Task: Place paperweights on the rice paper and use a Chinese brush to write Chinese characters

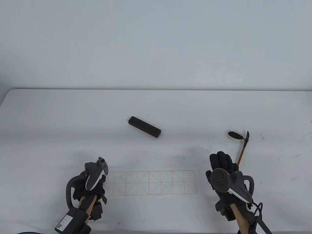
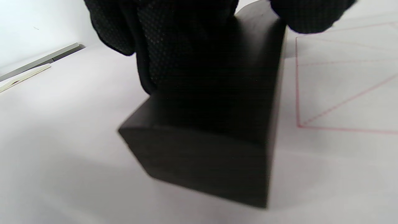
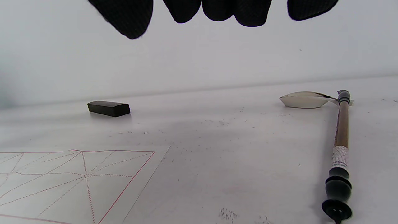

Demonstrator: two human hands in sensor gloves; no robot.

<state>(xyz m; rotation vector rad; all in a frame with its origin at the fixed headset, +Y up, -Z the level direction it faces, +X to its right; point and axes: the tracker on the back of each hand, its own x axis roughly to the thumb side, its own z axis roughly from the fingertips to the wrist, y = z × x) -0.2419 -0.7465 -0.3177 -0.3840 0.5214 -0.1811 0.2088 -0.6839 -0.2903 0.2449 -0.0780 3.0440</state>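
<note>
The rice paper (image 1: 156,182), white with a red grid, lies flat near the table's front edge. At its left end my left hand (image 1: 97,185) grips a black bar paperweight (image 2: 211,149); fingers (image 2: 186,46) lie over its top and the thumb is on its far side. The bar sits on the paper's left margin, just outside the grid (image 2: 342,77). A second black paperweight (image 1: 144,127) lies at an angle behind the paper. My right hand (image 1: 220,162) hovers to the right of the paper with straight fingers, holding nothing. The brush (image 1: 242,153) lies just beyond it, its head at the ink dish (image 1: 235,134).
The white table (image 1: 48,121) has grey ink smudges (image 1: 185,156) behind the paper and specks near the dish. Its back edge meets a plain white wall. In the right wrist view the brush (image 3: 342,130) points away from me, its tip resting on the dish (image 3: 303,99).
</note>
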